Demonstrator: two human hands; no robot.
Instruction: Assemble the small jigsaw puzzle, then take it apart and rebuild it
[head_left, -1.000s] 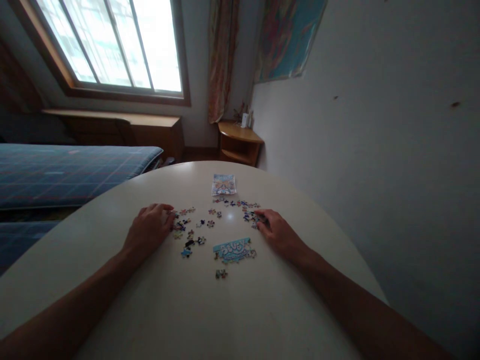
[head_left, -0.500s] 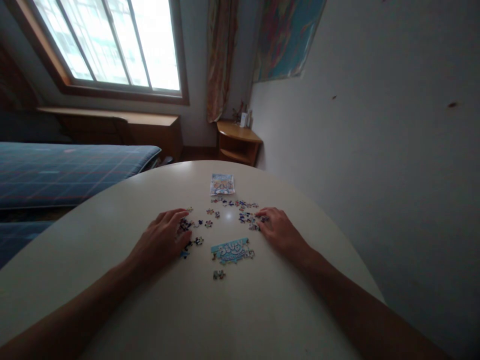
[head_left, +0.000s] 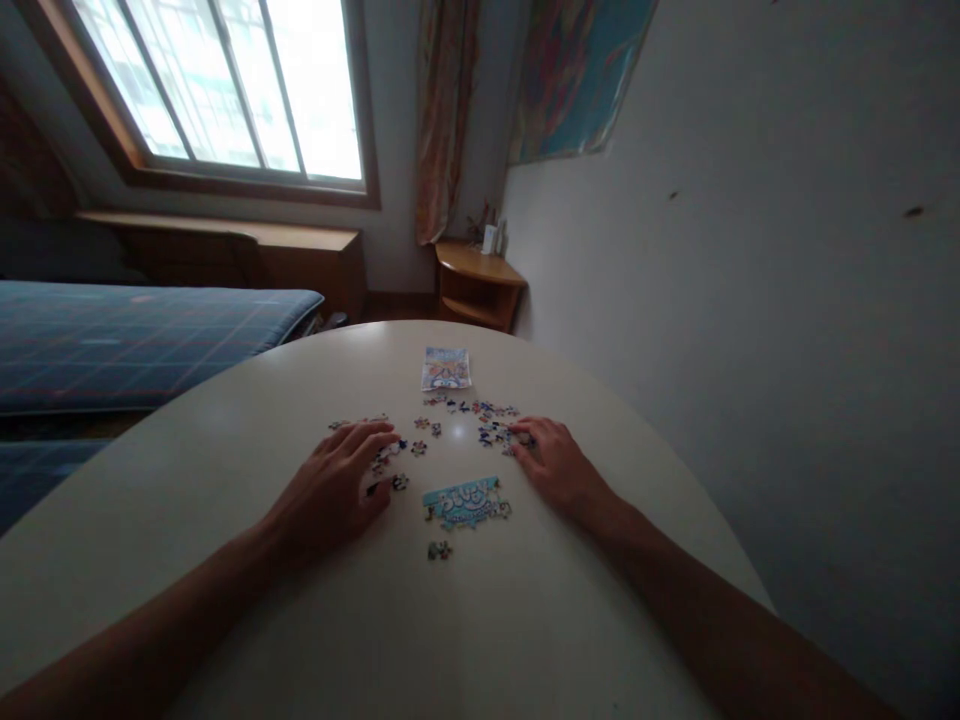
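My left hand (head_left: 341, 485) rests over loose jigsaw pieces (head_left: 386, 455) on the left side of the white table, thumb and fingers apart. Its palm hides some of them. On the right, my right hand (head_left: 559, 460) touches another cluster of jigsaw pieces (head_left: 491, 434), its fingers curved and the thumb apart from them. Between the hands and nearer to me lies a joined section of puzzle (head_left: 465, 500), light blue with white lettering. A small piece or joined pair of jigsaw pieces (head_left: 439, 550) sits just below it.
A small printed picture sheet (head_left: 446, 368) lies at the far part of the round white table (head_left: 480, 640). More jigsaw pieces (head_left: 480, 407) are strewn below it. Beyond the table stand a plaid mattress (head_left: 150, 340) and a corner shelf (head_left: 480, 262); a wall runs along the right.
My left hand has slid slightly right over the pieces, and some pieces now show behind its knuckles. My right hand has hardly moved. The joined puzzle section stays in place.
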